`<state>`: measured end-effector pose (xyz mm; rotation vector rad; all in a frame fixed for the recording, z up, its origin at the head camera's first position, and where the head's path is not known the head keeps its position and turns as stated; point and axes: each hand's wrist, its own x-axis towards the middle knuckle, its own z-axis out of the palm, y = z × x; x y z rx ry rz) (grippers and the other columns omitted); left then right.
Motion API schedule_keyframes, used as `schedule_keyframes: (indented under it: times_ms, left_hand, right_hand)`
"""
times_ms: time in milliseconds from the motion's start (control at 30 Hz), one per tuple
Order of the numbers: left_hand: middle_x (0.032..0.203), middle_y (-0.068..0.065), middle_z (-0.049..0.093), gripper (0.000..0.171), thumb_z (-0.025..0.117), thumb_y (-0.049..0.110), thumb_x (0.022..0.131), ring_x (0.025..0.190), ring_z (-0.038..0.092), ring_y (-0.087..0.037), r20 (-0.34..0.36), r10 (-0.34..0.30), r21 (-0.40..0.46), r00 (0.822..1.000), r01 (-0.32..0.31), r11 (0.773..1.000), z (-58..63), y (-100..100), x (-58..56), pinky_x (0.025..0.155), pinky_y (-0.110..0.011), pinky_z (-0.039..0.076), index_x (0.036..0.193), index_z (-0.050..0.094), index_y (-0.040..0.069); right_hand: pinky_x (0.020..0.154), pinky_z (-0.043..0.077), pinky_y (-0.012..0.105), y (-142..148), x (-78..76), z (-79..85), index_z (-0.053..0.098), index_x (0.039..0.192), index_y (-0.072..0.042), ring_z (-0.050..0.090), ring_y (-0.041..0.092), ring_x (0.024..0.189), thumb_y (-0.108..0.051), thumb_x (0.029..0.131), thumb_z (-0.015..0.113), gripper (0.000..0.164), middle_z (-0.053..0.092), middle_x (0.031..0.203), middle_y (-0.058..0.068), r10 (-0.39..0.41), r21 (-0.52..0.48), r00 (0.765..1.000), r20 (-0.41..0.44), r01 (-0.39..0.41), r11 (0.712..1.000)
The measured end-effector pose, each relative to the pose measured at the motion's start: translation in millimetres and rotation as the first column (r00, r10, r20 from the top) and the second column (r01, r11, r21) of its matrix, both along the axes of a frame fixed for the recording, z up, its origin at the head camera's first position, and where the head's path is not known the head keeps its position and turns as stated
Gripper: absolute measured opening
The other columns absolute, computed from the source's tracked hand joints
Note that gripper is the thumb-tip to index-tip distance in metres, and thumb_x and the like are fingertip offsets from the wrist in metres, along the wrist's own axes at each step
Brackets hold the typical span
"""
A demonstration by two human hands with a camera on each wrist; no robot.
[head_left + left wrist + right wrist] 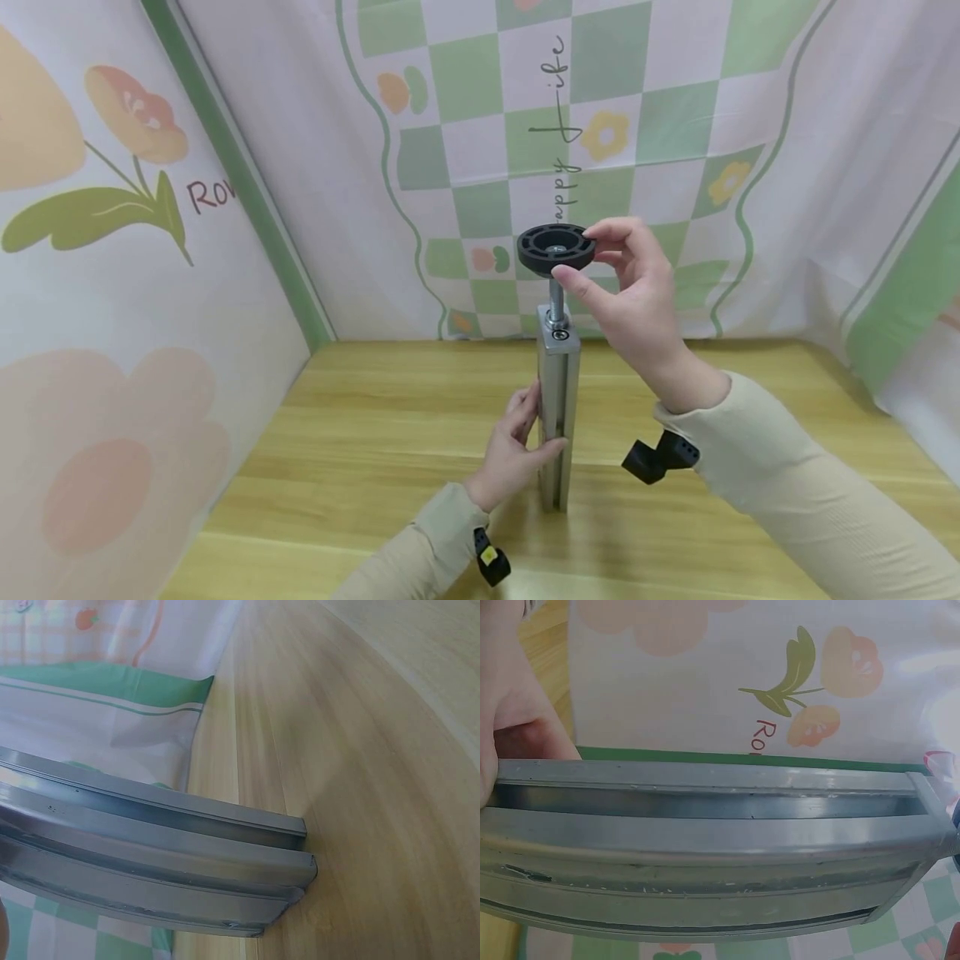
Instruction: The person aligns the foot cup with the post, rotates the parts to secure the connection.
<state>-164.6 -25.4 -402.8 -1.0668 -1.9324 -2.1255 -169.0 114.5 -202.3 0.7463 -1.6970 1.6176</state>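
An aluminium profile (555, 400) stands upright on the wooden table, grooves running along its sides. My left hand (510, 454) grips it around the middle, thumb on the near face. On its top end plate (572, 342) stands a threaded bolt (556, 302) carrying a round black levelling foot (537, 257), its slotted face up. Thumb and fingers of my right hand (636, 304) pinch the foot's rim from the right. In the left wrist view the lower end of the profile (157, 847) meets the tabletop; the right wrist view shows the profile (705, 836) lengthwise, with the left hand (517, 705) at its lower part.
The wooden tabletop (360, 442) spreads around the profile. Behind it hangs a green-and-white checked cloth (480, 167); a flower-printed cloth wall (112, 292) rises at the left. Black wrist camera mounts (660, 457) stick out below both sleeves.
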Motion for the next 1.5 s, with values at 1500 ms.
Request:
schedule_keyframes:
  times_ms: [1500]
  left_hand:
    - [0.132, -0.026, 0.033, 0.082, 0.062, -0.011, 0.084, 0.117, 0.039, -0.004, -0.001, -0.005, -0.016, 1.0, 0.005, 1.0, -1.8, 0, 0.1, 0.113, -0.021, 0.027, 0.15, 0.015, 0.006]
  right_hand:
    - [0.099, 0.044, 0.029, 25, -47.0, 9.4, 0.05, 0.124, -0.011, 0.053, 0.02, 0.114, -0.01, 0.091, 0.054, 0.034, 0.053, 0.124, 0.011, 0.893, -0.193, 0.403, 0.199, -0.878, 0.439]
